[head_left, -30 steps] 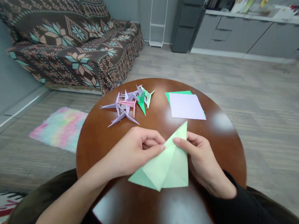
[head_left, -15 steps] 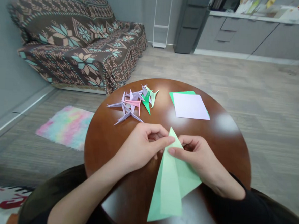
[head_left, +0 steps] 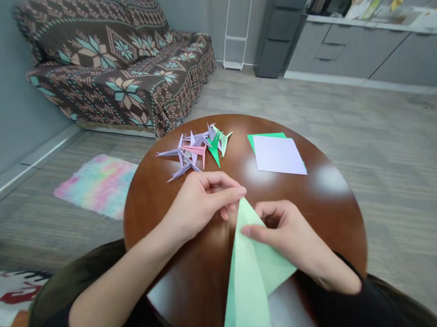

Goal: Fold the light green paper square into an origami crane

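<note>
A light green sheet of origami paper (head_left: 250,284), folded to a narrow point at its far end, is held over the near part of the table. My left hand (head_left: 208,202) pinches that pointed tip between thumb and fingers. My right hand (head_left: 283,226) grips the paper lower on its right side, thumb on top and fingers hidden beneath. The paper widens toward me, with a long folded flap running down its left part.
Several folded paper planes (head_left: 193,149) in purple, pink and green lie at the table's far left. Flat square sheets, purple (head_left: 280,155) over green, lie at the far right. The round brown table (head_left: 323,209) has a patterned sofa (head_left: 116,73) beyond it.
My left hand has shifted up to the paper's tip. The paper has turned slightly and come a little toward me, with my right thumb lower on it.
</note>
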`<state>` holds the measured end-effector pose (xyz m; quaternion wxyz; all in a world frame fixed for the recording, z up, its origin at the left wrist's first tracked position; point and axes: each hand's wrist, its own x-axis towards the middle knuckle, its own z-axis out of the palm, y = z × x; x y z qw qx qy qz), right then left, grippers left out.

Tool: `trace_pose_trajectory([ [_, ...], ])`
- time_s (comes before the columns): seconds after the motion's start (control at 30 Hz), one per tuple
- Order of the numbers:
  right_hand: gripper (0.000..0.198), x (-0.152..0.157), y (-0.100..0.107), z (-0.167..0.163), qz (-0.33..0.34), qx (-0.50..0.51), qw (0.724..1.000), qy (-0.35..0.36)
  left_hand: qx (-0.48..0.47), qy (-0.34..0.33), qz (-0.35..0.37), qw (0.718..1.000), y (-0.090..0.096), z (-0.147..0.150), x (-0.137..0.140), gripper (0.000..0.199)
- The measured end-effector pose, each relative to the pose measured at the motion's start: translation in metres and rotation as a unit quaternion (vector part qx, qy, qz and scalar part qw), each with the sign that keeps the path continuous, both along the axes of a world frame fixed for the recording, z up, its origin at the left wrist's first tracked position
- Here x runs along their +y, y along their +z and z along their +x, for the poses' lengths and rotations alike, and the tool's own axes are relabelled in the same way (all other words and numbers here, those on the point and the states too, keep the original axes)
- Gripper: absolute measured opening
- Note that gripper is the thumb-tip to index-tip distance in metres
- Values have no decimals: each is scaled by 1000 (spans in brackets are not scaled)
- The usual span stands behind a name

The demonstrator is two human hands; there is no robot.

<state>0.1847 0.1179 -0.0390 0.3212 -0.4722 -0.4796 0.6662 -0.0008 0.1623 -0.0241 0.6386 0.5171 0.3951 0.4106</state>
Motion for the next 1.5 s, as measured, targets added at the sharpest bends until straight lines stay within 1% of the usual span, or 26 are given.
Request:
trace_pose_trajectory([
  [0.07,31,0,-1,-1,-7,3,1000,9,-10,19,9,1000,0,-2,2,17],
  [0.1,29,0,-1,-1,-5,3,1000,9,-14,17,11,1000,1,-3,3,18],
  [0.13,28,0,-1,0,1,2,1000,6,-14,5,10,1000,2,-3,3,19],
  [0.27,27,3,0,5,46,-22,999,6,25,-87,-19,996,4,-1,0,16],
  [0.33,27,4,1,7,57,-30,998,11,46,-101,-32,993,4,0,-1,12],
  [0.53,29,2,-1,6,59,-46,997,20,40,-74,-49,995,3,2,-2,9],
  [0.87,26,2,2,7,51,-62,997,8,35,-52,-35,997,3,3,-3,11],
  [1.0,24,0,5,5,61,-66,996,12,10,-48,-24,998,2,4,-5,13],
  [1.07,23,-1,6,3,59,-67,996,24,-7,-25,-16,1000,1,3,-4,16],
  [1.17,24,-4,4,-1,32,-52,997,53,-18,32,4,999,3,-1,2,21],
  [1.23,25,-4,2,-2,19,-44,998,49,-15,41,8,999,3,-3,4,23],
  [1.3,25,-3,0,-1,26,-48,998,29,3,6,1,1000,4,-4,5,22],
  [1.4,26,0,0,4,46,-52,998,13,53,-77,-17,995,4,-2,2,23],
  [1.43,27,1,1,6,50,-51,997,13,69,-90,-22,993,4,-1,2,24],
  [1.5,28,3,2,9,55,-50,997,12,88,-84,-27,992,4,0,2,27],
])
